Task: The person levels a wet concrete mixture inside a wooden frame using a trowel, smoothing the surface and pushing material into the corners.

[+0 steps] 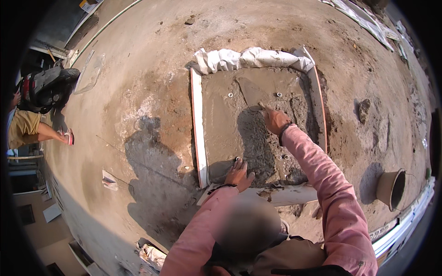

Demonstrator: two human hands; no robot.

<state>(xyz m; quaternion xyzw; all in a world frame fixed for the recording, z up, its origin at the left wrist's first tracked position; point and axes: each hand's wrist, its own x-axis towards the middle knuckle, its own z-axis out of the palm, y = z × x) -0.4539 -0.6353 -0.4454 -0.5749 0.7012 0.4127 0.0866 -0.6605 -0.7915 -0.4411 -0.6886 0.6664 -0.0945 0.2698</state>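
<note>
My right hand (276,122) is closed round the handle of a trowel (251,90), whose mortar-smeared pointed blade lies on the wet concrete (218,119). The concrete fills a shallow square form with a left board (197,129) and a right board (320,110). At the near left corner, my left hand (238,177) has its fingers apart over the concrete, next to a short white pipe end (238,159). Whether a fingertip touches that pipe, I cannot tell. Two more pipe ends, one at left (230,94) and one at right (279,94), stick up farther away.
Crumpled white sheeting (258,59) lines the form's far side. A bucket (390,189) lies tilted at the right, and a rock (364,111) sits beyond it. At the far left are a motorcycle (48,85) and another person's leg (48,132).
</note>
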